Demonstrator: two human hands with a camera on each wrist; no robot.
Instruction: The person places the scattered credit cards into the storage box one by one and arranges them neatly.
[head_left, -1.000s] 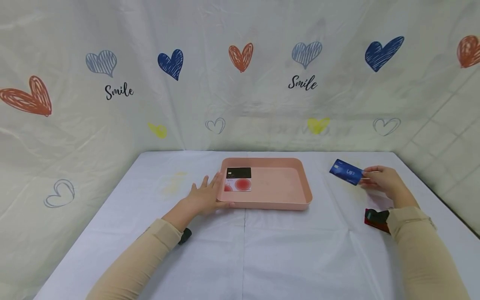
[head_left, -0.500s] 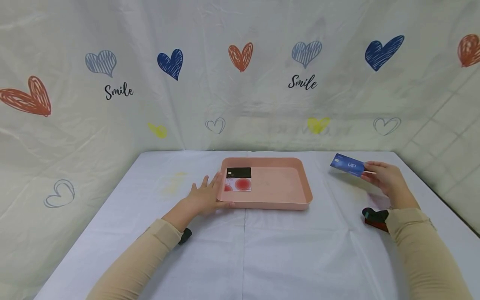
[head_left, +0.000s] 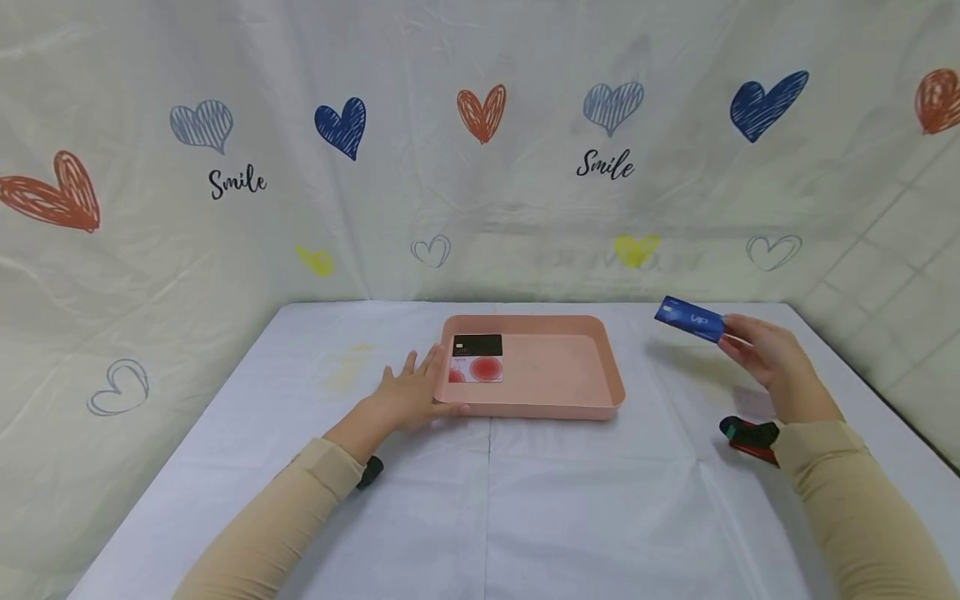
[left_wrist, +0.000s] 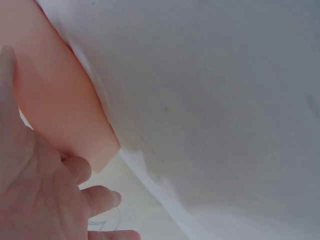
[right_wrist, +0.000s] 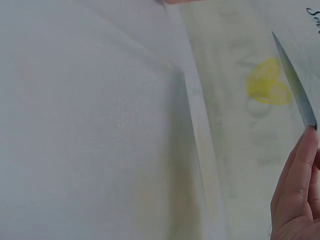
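My right hand [head_left: 776, 367] pinches a blue bank card [head_left: 690, 319] by its right end, raised over the back right of the table. In the right wrist view, the card [right_wrist: 296, 82] shows nearly edge-on, slightly bowed, beyond the fingertips. With fingers spread, my left hand [head_left: 405, 398] rests against the left end of a shallow pink tray [head_left: 555, 412]; its thumb lies along the front rim. Inside the tray at the left lie a black card [head_left: 477, 345] and, just in front of it, a white card with red circles [head_left: 480, 370].
A red card [head_left: 756, 454] lies on the white-covered table [head_left: 585, 508], partly hidden by the dark wrist camera [head_left: 750, 432] and right sleeve. Behind the table hangs a pale curtain [head_left: 525, 192] printed with hearts. The tray's right part is bare.
My right hand has lifted the blue card higher off the table, with the card's shadow now apart below it. The left hand and tray have stayed put.
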